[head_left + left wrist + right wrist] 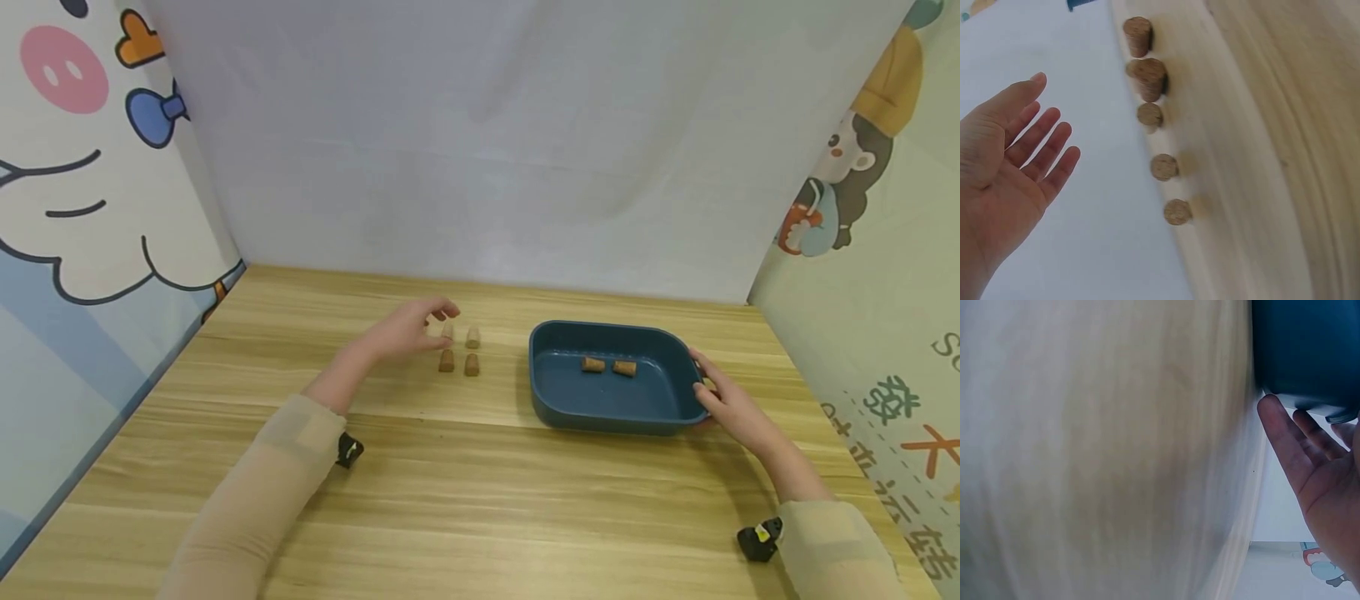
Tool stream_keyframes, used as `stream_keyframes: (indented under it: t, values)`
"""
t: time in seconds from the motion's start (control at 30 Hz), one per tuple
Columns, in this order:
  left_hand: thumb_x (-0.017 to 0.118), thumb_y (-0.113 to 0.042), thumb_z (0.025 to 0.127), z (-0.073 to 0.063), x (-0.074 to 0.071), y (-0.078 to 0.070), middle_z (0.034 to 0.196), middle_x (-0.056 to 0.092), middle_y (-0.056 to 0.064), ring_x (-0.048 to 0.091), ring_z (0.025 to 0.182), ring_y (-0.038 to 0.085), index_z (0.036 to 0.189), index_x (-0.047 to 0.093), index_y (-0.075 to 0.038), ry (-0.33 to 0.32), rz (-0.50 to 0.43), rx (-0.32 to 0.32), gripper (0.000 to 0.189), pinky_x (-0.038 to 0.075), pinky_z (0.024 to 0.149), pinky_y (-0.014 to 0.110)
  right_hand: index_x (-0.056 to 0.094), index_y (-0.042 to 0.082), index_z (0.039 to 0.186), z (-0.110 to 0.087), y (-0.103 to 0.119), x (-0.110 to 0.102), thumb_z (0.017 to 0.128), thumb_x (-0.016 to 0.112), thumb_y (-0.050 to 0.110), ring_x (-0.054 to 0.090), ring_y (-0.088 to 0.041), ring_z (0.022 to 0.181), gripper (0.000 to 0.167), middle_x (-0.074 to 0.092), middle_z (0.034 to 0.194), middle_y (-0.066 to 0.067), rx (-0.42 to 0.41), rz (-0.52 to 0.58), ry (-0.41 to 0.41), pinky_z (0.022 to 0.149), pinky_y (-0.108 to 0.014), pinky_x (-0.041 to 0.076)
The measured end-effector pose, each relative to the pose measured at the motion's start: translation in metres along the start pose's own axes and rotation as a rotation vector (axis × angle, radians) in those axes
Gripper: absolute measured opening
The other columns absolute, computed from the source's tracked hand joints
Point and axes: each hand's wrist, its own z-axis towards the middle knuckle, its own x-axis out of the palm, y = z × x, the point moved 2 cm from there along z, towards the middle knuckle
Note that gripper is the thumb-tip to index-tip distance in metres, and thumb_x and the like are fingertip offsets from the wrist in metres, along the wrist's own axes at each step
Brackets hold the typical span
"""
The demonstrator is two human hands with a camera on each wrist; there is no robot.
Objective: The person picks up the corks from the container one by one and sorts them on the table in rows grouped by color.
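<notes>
The left hand's (408,329) fingers (1050,150) are relaxed and parted, holding nothing, just beside a group of small corks (472,365) on the wooden counter (450,500). The right hand (735,412), its fingers nearly straight, touches the right end of a dark blue rectangular tub (615,423). Two more corks (592,365) lie on their sides inside. Beyond hangs a pale cloth (487,150), with cartoon-printed panels (67,187) at either side.
</notes>
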Motion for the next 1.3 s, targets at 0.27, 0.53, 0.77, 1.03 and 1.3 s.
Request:
stream_keyframes:
  t: [0.27, 0.53, 0.77, 1.03, 1.3]
  values:
    - [0.066, -0.026, 0.089, 0.000, -0.008, -0.029, 0.132, 0.053, 0.011, 0.048, 0.123, 0.027, 0.133, 0.049, -0.004, -0.025, 0.096, 0.064, 0.052, 0.039, 0.105, 0.041, 0.003, 0.005, 0.152, 0.001, 0.000, 0.000, 0.103, 0.037, 0.014, 0.055, -0.050, 0.102, 0.060, 0.018, 0.143, -0.040, 0.004, -0.021, -0.002, 0.062, -0.037, 0.058]
    - [0.066, -0.025, 0.089, 0.004, 0.001, -0.056, 0.136, 0.051, 0.011, 0.043, 0.129, 0.027, 0.136, 0.047, -0.004, -0.057, 0.105, 0.126, 0.055, 0.034, 0.109, 0.041, 0.003, 0.004, 0.152, 0.002, 0.001, 0.000, 0.102, 0.037, 0.013, 0.055, -0.052, 0.103, 0.060, 0.017, 0.143, -0.040, -0.002, -0.019, -0.001, 0.062, -0.037, 0.058]
    - [0.066, -0.029, 0.089, 0.011, 0.015, -0.069, 0.138, 0.050, 0.010, 0.043, 0.130, 0.027, 0.138, 0.045, -0.006, -0.090, 0.135, 0.156, 0.058, 0.033, 0.110, 0.040, 0.004, 0.005, 0.152, 0.002, 0.000, 0.000, 0.102, 0.037, 0.014, 0.053, -0.053, 0.104, 0.060, 0.019, 0.142, -0.041, -0.004, -0.032, -0.006, 0.062, -0.037, 0.058]
    - [0.065, -0.031, 0.090, 0.020, 0.026, -0.084, 0.139, 0.048, 0.008, 0.043, 0.130, 0.025, 0.140, 0.043, -0.009, -0.130, 0.109, 0.209, 0.059, 0.035, 0.108, 0.040, 0.003, 0.004, 0.152, 0.002, -0.001, -0.001, 0.103, 0.037, 0.014, 0.051, -0.055, 0.107, 0.060, 0.017, 0.143, -0.041, 0.001, -0.038, -0.006, 0.063, -0.037, 0.058]
    - [0.066, -0.033, 0.089, 0.033, 0.042, -0.096, 0.140, 0.047, 0.007, 0.042, 0.130, 0.024, 0.140, 0.043, -0.010, -0.156, 0.078, 0.250, 0.061, 0.036, 0.108, 0.039, 0.004, 0.006, 0.152, 0.002, -0.004, -0.001, 0.103, 0.036, 0.015, 0.051, -0.055, 0.107, 0.060, 0.018, 0.142, -0.042, -0.002, -0.056, -0.009, 0.062, -0.036, 0.058]
